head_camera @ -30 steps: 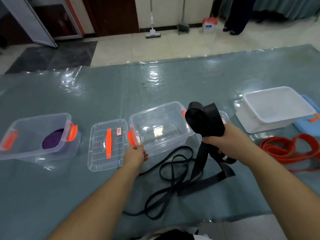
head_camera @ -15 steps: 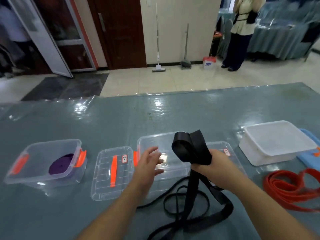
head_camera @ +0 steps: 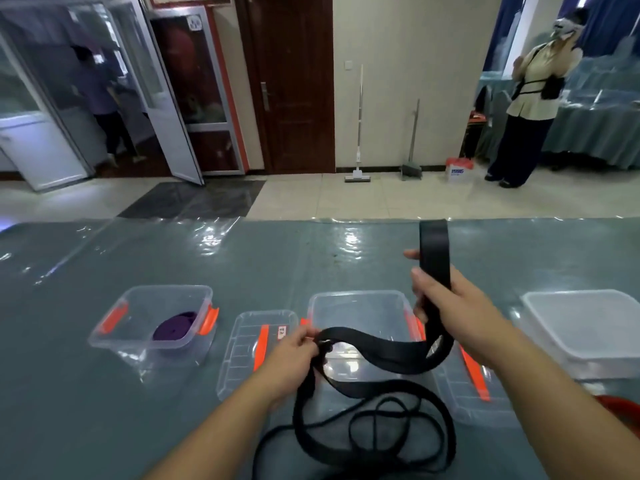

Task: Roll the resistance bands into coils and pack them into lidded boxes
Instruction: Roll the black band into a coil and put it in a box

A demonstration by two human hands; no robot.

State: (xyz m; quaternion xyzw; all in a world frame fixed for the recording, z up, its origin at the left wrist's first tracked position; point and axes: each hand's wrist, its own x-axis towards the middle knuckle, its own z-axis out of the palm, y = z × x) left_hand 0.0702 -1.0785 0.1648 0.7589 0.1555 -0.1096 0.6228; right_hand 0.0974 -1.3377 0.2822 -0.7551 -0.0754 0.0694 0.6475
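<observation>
My right hand [head_camera: 450, 306] grips a wide black resistance band [head_camera: 391, 355], whose upper end sticks up above my fist. The band sags leftward to my left hand [head_camera: 294, 348], which pinches it over the empty clear box [head_camera: 356, 303]. Its remaining length hangs down toward thinner black bands [head_camera: 381, 431] tangled on the table near me. A clear box with orange clips [head_camera: 152, 306] on the left holds a coiled purple band [head_camera: 175, 327]. One clear lid [head_camera: 242, 348] lies between the two boxes; another lid [head_camera: 474, 379] lies right of the empty box.
A white tub [head_camera: 585, 327] stands at the right. An orange band [head_camera: 620, 410] shows at the right edge. The table [head_camera: 104, 410] carries a grey cloth under clear plastic. Across the floor, one person stands at the far right and another by the door at the left.
My left hand left the box clip and took hold of the black band. My right hand raised the band and it opened out from its bunch. The camera tilted up.
</observation>
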